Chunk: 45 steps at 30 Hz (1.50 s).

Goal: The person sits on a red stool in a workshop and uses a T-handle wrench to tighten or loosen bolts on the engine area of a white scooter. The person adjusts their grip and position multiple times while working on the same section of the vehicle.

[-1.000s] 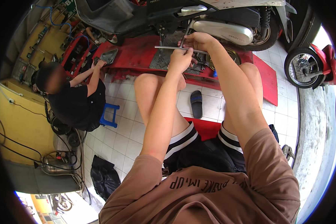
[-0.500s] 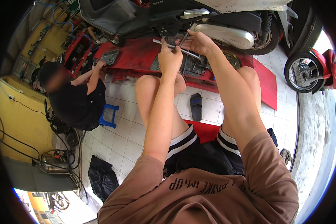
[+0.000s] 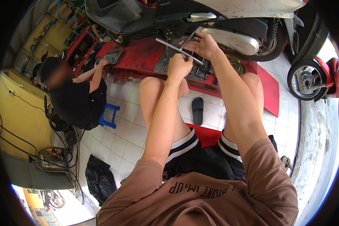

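Note:
A metal T-handle wrench (image 3: 168, 44) reaches to the lower side of a scooter (image 3: 229, 23), its long crossbar slanting down to the right. My left hand (image 3: 179, 67) is closed, its curled fingers against the near side of the crossbar; part of the grip is hidden. Beyond the bar, my right hand (image 3: 206, 47) is open with its fingers stretched to the left. The wrench's shaft passes beside its thumb and fingers. The spot where the shaft's far end meets the scooter is hard to make out.
Under the scooter lies a red lift platform (image 3: 137, 56) with metal parts on it. At left, a person in black (image 3: 77, 90) sits on a blue stool (image 3: 110, 115) holding a tray-like part. A black slipper (image 3: 197, 111) lies between my feet; a red motorbike (image 3: 324, 75) stands right.
My left hand has slid right along the crossbar, and its raised forefinger is now curled in. My right hand's fingers have spread straighter. The view has shifted slightly.

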Motion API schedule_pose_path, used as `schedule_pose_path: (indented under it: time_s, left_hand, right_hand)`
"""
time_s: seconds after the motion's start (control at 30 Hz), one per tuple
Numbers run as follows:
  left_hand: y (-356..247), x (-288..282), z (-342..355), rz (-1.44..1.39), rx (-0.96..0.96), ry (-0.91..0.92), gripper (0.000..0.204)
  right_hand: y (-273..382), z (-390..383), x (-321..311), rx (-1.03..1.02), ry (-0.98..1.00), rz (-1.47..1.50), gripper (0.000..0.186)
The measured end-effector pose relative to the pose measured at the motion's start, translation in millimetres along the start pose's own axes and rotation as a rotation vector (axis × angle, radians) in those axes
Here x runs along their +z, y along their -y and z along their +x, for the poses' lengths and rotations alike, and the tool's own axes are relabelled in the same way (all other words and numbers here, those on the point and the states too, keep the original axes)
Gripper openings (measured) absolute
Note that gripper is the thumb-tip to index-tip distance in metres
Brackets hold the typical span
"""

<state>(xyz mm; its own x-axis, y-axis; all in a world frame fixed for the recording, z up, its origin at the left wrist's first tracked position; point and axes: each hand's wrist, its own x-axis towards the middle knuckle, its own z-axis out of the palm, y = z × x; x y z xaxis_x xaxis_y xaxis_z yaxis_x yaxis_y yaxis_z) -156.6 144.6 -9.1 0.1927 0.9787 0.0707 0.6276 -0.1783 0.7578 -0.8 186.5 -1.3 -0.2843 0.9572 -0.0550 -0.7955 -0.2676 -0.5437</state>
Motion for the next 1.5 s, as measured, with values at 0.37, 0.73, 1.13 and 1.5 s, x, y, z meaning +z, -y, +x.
schedule_pose_path:
  time_s: [0.37, 0.73, 1.13, 1.5]
  left_hand:
    - [-15.2, -9.5, -5.4, -0.169, 0.324, -0.363, 0.053]
    - [-9.1, -13.4, -7.4, 0.157, -0.06, -0.181, 0.04]
    - [-10.3, 0.6, -8.9, -0.227, 0.406, -0.247, 0.022]
    - [-30.1, -23.2, -29.5, 0.034, 0.159, -0.362, 0.059]
  right_hand:
    - [-2.0, -10.6, 11.7, -0.096, -0.066, 0.094, 0.052]
    - [2.9, -11.2, 9.2, -0.109, -0.003, 0.167, 0.065]
    - [-0.7, -12.0, 18.1, -0.093, 0.039, 0.215, 0.071]
    - [-4.0, -10.3, 24.3, -0.157, -0.106, 0.183, 0.06]
